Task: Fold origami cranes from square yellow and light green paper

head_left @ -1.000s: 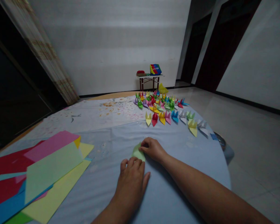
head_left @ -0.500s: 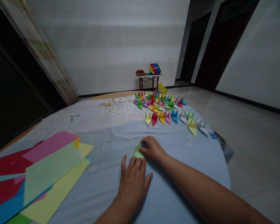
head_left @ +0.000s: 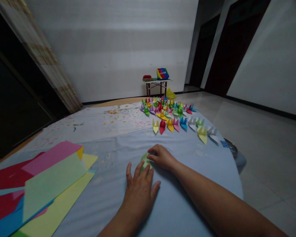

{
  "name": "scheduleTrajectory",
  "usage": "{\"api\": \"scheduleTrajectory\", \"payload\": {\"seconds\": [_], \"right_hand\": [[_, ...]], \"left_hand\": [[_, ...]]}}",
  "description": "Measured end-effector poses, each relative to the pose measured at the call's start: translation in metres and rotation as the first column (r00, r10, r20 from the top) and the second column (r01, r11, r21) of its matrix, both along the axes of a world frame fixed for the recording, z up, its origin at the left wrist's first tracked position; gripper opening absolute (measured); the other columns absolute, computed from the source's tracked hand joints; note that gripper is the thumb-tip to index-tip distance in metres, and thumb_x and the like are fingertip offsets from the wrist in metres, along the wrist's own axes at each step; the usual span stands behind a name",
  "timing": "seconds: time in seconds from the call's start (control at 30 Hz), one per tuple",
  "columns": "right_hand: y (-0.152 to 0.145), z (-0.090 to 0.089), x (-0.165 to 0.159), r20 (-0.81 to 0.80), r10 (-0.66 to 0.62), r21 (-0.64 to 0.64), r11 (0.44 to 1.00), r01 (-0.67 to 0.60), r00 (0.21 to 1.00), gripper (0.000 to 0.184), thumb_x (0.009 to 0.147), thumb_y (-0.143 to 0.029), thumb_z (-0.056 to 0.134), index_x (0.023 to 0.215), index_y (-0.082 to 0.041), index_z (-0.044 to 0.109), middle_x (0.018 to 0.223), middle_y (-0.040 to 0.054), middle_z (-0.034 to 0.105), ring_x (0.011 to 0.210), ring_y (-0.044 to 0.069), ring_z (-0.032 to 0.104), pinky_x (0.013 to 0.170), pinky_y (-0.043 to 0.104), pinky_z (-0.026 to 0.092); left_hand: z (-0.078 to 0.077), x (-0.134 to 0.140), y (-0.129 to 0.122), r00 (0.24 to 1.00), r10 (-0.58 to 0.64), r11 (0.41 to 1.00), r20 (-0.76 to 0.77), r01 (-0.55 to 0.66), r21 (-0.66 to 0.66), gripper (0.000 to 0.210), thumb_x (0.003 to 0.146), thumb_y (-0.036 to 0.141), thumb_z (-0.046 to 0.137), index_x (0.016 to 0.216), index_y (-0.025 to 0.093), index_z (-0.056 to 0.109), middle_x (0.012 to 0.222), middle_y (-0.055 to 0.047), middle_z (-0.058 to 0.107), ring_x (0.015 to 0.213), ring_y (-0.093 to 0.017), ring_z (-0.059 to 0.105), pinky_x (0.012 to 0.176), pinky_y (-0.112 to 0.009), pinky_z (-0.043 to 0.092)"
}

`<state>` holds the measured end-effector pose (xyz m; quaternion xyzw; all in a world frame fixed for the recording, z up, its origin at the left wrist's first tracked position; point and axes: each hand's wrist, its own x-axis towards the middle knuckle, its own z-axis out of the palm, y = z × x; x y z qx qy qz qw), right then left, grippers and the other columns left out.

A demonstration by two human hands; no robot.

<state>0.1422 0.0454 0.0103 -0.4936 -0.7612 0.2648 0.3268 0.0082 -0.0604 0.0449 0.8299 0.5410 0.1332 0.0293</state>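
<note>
A small piece of light green folded paper (head_left: 144,160) lies on the blue tablecloth in front of me, partly covered by both hands. My left hand (head_left: 141,186) rests palm down with its fingers spread, the fingertips on the paper's near part. On the far right side of the paper, my right hand (head_left: 162,157) has its fingers curled together and pinches the edge. The exact folds under the fingers are hidden.
Colored paper sheets (head_left: 54,189) lie overlapped at the left. Several folded paper cranes (head_left: 162,126) stand at the back right, near the round table's edge (head_left: 233,164). Beyond is a small folding table (head_left: 158,81) with a colorful box (head_left: 162,74).
My left fingers have spread slightly and shifted, so a little more of the green paper shows. My right hand stays at the paper's edge. The view has shifted slightly.
</note>
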Motion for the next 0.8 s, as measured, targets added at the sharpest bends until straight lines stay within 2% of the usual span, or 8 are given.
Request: {"api": "scheduleTrajectory", "payload": {"seconds": [0.17, 0.3, 0.37, 0.47, 0.53, 0.6, 0.67, 0.8], "right_hand": [[-0.002, 0.001, -0.001, 0.089, 0.072, 0.05, 0.996, -0.077, 0.993, 0.012, 0.072, -0.026, 0.062, 0.078, -0.016, 0.066, 0.086, 0.0045, 0.059, 0.087, 0.017, 0.05, 0.081, 0.028, 0.035], [-0.004, 0.002, -0.002, 0.099, 0.031, 0.038, 0.999, -0.035, 0.995, 0.008, 0.069, -0.021, 0.063, 0.075, -0.017, 0.064, 0.083, 0.0037, 0.058, 0.084, 0.016, 0.049, 0.079, 0.028, 0.035], [-0.004, 0.002, -0.002, 0.094, 0.018, 0.037, 0.999, -0.022, 0.995, 0.007, 0.07, -0.022, 0.061, 0.074, -0.017, 0.063, 0.082, 0.0035, 0.057, 0.083, 0.016, 0.049, 0.077, 0.028, 0.035], [-0.004, 0.003, -0.003, 0.06, 0.007, 0.044, 0.999, -0.01, 0.998, 0.007, 0.071, -0.023, 0.059, 0.074, -0.017, 0.061, 0.079, 0.0028, 0.057, 0.079, 0.015, 0.048, 0.074, 0.026, 0.036], [-0.004, 0.004, -0.003, 0.001, 0.006, 0.041, 0.999, -0.006, 1.0, 0.007, 0.073, -0.022, 0.057, 0.075, -0.016, 0.058, 0.076, 0.0015, 0.056, 0.074, 0.014, 0.048, 0.069, 0.025, 0.036], [-0.005, 0.005, -0.004, -0.077, 0.015, 0.026, 1.0, -0.013, 0.997, 0.006, 0.074, -0.022, 0.053, 0.076, -0.016, 0.055, 0.073, -0.0002, 0.055, 0.069, 0.012, 0.048, 0.065, 0.023, 0.036], [-0.007, 0.006, -0.005, -0.148, 0.031, -0.004, 0.999, -0.032, 0.988, 0.007, 0.076, -0.022, 0.05, 0.079, -0.017, 0.053, 0.069, -0.0021, 0.053, 0.063, 0.01, 0.047, 0.06, 0.021, 0.036], [-0.008, 0.006, -0.006, -0.24, 0.063, -0.061, 0.995, -0.08, 0.969, 0.01, 0.077, -0.025, 0.049, 0.083, -0.018, 0.051, 0.066, -0.0045, 0.051, 0.057, 0.008, 0.044, 0.055, 0.02, 0.034]], "left_hand": [[-0.003, -0.007, 0.002, 0.994, -0.064, 0.998, 0.09, 0.064, 0.007, 0.035, 0.087, 0.037, 0.037, 0.115, 0.025, 0.054, 0.12, -0.005, 0.057, 0.123, -0.026, 0.034, 0.103, -0.06, 0.0], [-0.008, -0.013, 0.006, 0.96, -0.088, 0.995, 0.264, 0.097, -0.023, 0.037, 0.09, 0.03, 0.028, 0.123, 0.027, 0.046, 0.121, -0.003, 0.056, 0.122, -0.022, 0.036, 0.104, -0.057, 0.006], [-0.009, -0.018, 0.01, 0.905, -0.021, 1.0, 0.425, 0.02, 0.006, 0.039, 0.091, 0.026, 0.023, 0.123, 0.025, 0.045, 0.121, -0.005, 0.055, 0.119, -0.02, 0.04, 0.104, -0.052, 0.015], [-0.011, -0.027, 0.021, 0.74, 0.14, 0.975, 0.658, -0.218, 0.038, 0.037, 0.088, 0.027, 0.028, 0.119, 0.02, 0.048, 0.121, -0.009, 0.053, 0.116, -0.02, 0.043, 0.1, -0.045, 0.028], [-0.014, -0.033, 0.029, 0.645, 0.247, 0.951, 0.723, -0.303, -0.055, 0.034, 0.085, 0.03, 0.037, 0.112, 0.017, 0.052, 0.115, -0.01, 0.055, 0.11, -0.022, 0.048, 0.095, -0.042, 0.036], [-0.017, -0.038, 0.035, 0.613, 0.311, 0.946, 0.726, -0.274, -0.173, 0.03, 0.082, 0.03, 0.041, 0.103, 0.016, 0.057, 0.106, -0.01, 0.059, 0.101, -0.023, 0.053, 0.09, -0.04, 0.04], [-0.02, -0.038, 0.038, 0.619, 0.313, 0.95, 0.72, -0.199, -0.241, 0.029, 0.081, 0.031, 0.043, 0.1, 0.016, 0.058, 0.101, -0.009, 0.061, 0.096, -0.023, 0.056, 0.086, -0.039, 0.042], [-0.021, -0.035, 0.036, 0.607, 0.258, 0.962, 0.751, -0.086, -0.261, 0.03, 0.08, 0.033, 0.047, 0.102, 0.017, 0.059, 0.096, -0.008, 0.063, 0.091, -0.022, 0.058, 0.083, -0.037, 0.043]]}}
